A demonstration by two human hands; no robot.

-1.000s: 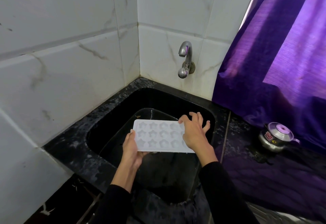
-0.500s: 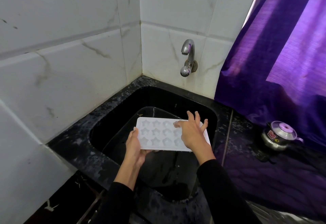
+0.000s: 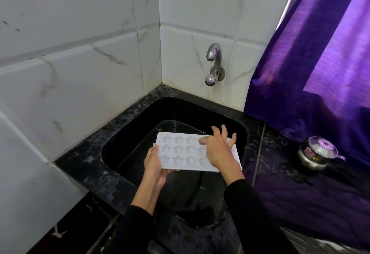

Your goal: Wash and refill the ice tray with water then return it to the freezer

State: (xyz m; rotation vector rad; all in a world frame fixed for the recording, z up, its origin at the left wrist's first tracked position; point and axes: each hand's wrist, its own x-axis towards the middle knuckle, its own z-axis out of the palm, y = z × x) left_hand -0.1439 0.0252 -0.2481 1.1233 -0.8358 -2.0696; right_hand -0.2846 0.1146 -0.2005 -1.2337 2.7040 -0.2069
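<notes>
A white ice tray (image 3: 180, 151) with star-shaped cavities is held level over the black sink (image 3: 128, 139). My left hand (image 3: 155, 165) grips its left end, thumb on top and fingers underneath. My right hand (image 3: 218, 149) lies on the tray's right half with fingers spread, the index finger rubbing the top row of cavities. The hand hides the right cavities. A chrome tap (image 3: 214, 61) on the tiled wall stands above the sink's far side; no water runs from it.
A black dish (image 3: 176, 126) lies in the sink below the tray. The dark stone counter (image 3: 86, 161) surrounds the sink. A small steel pot with a lid (image 3: 317, 152) stands on the counter at right, under a purple curtain (image 3: 312, 63). White tiled walls close the corner.
My right hand has slid left across the tray, its index finger now on the top row. The tray and my left hand have barely moved.
</notes>
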